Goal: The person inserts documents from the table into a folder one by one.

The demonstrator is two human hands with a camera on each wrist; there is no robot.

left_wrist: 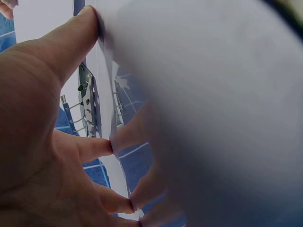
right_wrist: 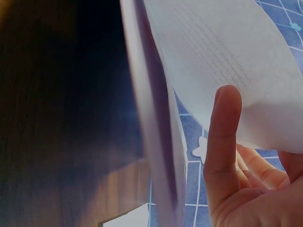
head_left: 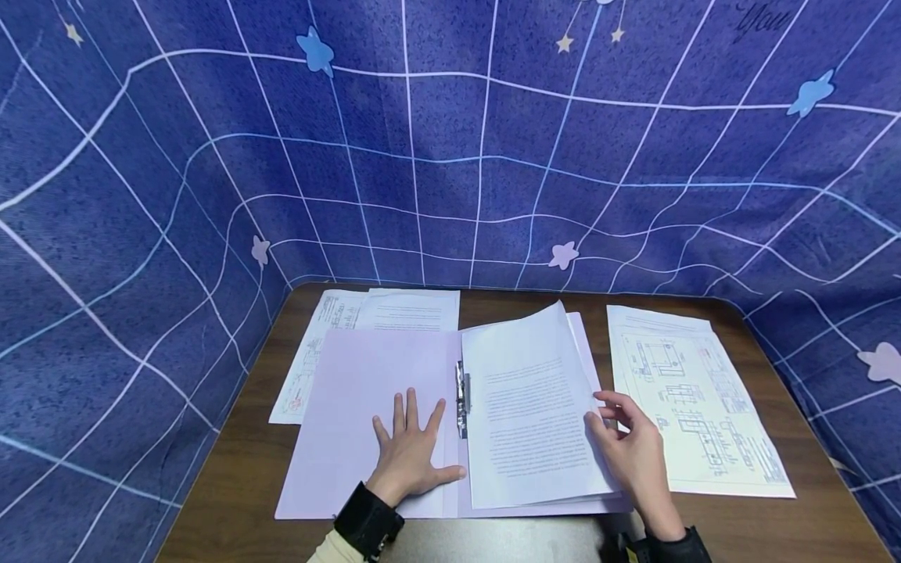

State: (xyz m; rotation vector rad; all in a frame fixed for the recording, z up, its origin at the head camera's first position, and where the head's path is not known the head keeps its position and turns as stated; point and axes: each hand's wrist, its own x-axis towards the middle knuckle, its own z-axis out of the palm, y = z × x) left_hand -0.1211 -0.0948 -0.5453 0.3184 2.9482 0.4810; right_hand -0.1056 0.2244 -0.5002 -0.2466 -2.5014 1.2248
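A lilac folder (head_left: 383, 367) lies spread on the table, with a metal clip (head_left: 461, 400) along its spine. My left hand (head_left: 411, 461) rests on the folder's left cover, fingers spread and straight. In the left wrist view those fingertips touch a glossy pale surface (left_wrist: 227, 94), and the metal clip (left_wrist: 87, 101) shows behind the thumb. Over the right side lies a printed sheet (head_left: 528, 407) with lines of text. My right hand (head_left: 637, 450) pinches its right edge between thumb and fingers. The sheet (right_wrist: 208, 56) bows up from the pages beneath in the right wrist view.
Papers (head_left: 411, 309) stick out from behind the folder at the upper left, one of them a drawing sheet (head_left: 303, 383). On the right lie sheets with technical drawings (head_left: 704, 414). A blue patterned cloth (head_left: 450, 180) hangs behind the brown table (head_left: 218, 485).
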